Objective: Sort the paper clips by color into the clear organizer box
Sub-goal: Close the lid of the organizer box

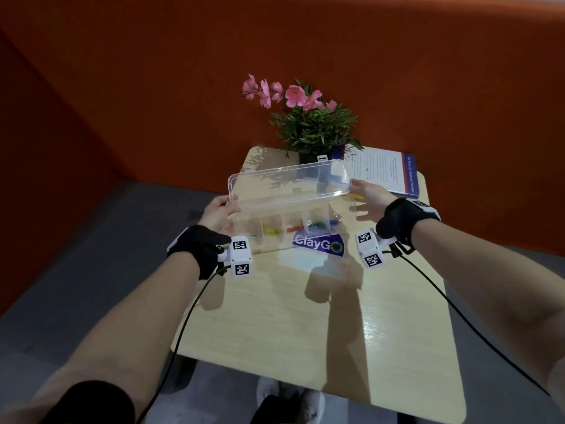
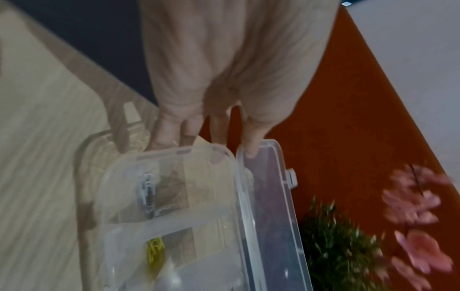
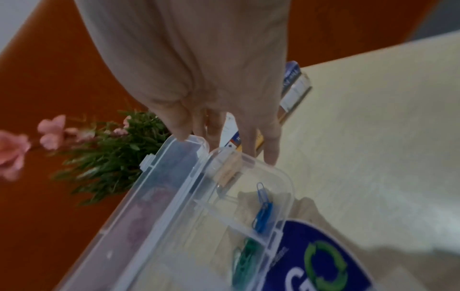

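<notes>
Head view shows a clear plastic organizer box [image 1: 275, 228] sitting on a light wooden table [image 1: 305, 316], with its see-through lid [image 1: 287, 185] standing partly open. The left hand [image 1: 218, 211] is at the left end of the box. In the left wrist view its fingers [image 2: 251, 143] are straight, with one fingertip on the lid edge and the others against the end of the box. The right hand [image 1: 371, 198] is at the right end, fingers spread. In the right wrist view one fingertip [image 3: 180, 133] touches the lid corner and the others reach down beside the box.

Inside the box, each little space holds one color: silver paper clips [image 2: 148, 195], yellow paper clips [image 2: 155, 250], red paper clips [image 1: 295, 228], green paper clips [image 3: 245, 256] and blue paper clips [image 3: 262, 208].

A blue round sticker [image 1: 319, 246] with white letters lies on the table, partly under the box. Behind the box stand a green plant with pink flowers [image 1: 308, 117] and a white and blue book [image 1: 385, 172].
</notes>
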`<action>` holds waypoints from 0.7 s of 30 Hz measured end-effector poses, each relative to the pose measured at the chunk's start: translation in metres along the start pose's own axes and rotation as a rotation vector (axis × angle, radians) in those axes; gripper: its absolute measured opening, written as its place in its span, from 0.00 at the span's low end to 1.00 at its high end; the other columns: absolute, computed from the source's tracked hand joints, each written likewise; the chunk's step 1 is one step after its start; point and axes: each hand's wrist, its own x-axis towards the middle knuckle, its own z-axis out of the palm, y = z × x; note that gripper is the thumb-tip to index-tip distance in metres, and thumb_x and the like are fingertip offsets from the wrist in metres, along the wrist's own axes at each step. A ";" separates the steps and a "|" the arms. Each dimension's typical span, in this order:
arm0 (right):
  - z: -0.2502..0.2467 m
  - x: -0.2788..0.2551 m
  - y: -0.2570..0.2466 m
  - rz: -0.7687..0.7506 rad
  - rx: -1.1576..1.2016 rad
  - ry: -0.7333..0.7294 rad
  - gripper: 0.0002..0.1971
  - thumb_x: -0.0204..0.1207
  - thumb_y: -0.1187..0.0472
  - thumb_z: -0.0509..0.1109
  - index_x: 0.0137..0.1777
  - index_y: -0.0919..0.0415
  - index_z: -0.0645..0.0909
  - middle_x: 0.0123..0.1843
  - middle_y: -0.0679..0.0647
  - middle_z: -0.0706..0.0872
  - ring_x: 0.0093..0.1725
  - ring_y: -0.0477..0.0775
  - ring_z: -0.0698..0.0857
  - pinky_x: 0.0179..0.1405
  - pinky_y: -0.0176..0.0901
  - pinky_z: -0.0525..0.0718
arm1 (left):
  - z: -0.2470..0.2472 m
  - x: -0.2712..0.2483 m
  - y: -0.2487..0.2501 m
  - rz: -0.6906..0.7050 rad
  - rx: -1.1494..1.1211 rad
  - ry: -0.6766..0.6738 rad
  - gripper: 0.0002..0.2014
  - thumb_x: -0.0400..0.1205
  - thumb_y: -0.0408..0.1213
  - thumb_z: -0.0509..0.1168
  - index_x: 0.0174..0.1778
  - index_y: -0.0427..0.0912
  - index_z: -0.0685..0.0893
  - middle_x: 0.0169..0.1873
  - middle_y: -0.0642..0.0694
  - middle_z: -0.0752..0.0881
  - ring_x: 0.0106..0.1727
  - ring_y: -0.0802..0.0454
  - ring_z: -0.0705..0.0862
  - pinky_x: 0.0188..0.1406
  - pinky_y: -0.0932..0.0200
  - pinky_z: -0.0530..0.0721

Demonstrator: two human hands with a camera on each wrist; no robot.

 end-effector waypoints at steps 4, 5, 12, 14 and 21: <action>0.003 0.003 0.004 -0.103 -0.247 0.121 0.20 0.81 0.66 0.60 0.72 0.52 0.69 0.63 0.57 0.81 0.46 0.59 0.82 0.53 0.59 0.83 | 0.002 0.007 0.005 0.037 0.125 0.038 0.05 0.86 0.35 0.59 0.55 0.47 0.77 0.61 0.39 0.82 0.58 0.47 0.82 0.59 0.45 0.83; 0.002 0.005 0.007 -0.123 -0.266 0.148 0.16 0.80 0.67 0.62 0.65 0.54 0.71 0.61 0.59 0.82 0.42 0.59 0.83 0.50 0.60 0.86 | 0.001 0.007 0.006 0.051 0.148 0.020 0.06 0.86 0.33 0.59 0.52 0.50 0.77 0.61 0.38 0.81 0.58 0.46 0.82 0.60 0.44 0.82; -0.003 0.008 0.016 -0.110 -0.212 0.151 0.14 0.81 0.73 0.58 0.38 0.56 0.72 0.50 0.64 0.82 0.40 0.66 0.86 0.36 0.56 0.88 | -0.013 0.007 0.006 0.028 0.118 -0.099 0.13 0.85 0.29 0.59 0.40 0.50 0.82 0.63 0.41 0.81 0.55 0.43 0.81 0.56 0.46 0.82; -0.003 0.006 0.018 -0.062 -0.050 0.141 0.16 0.81 0.75 0.52 0.40 0.60 0.76 0.52 0.65 0.82 0.38 0.63 0.85 0.33 0.51 0.88 | -0.011 0.003 0.005 0.004 0.016 -0.088 0.14 0.86 0.28 0.54 0.44 0.45 0.84 0.57 0.43 0.81 0.47 0.49 0.81 0.42 0.57 0.82; -0.009 0.007 0.029 -0.042 0.071 -0.038 0.26 0.79 0.74 0.63 0.77 0.66 0.69 0.65 0.59 0.80 0.65 0.58 0.79 0.66 0.48 0.77 | -0.008 -0.001 -0.004 0.002 0.264 -0.149 0.21 0.80 0.30 0.67 0.70 0.45 0.78 0.78 0.43 0.69 0.74 0.44 0.74 0.64 0.52 0.77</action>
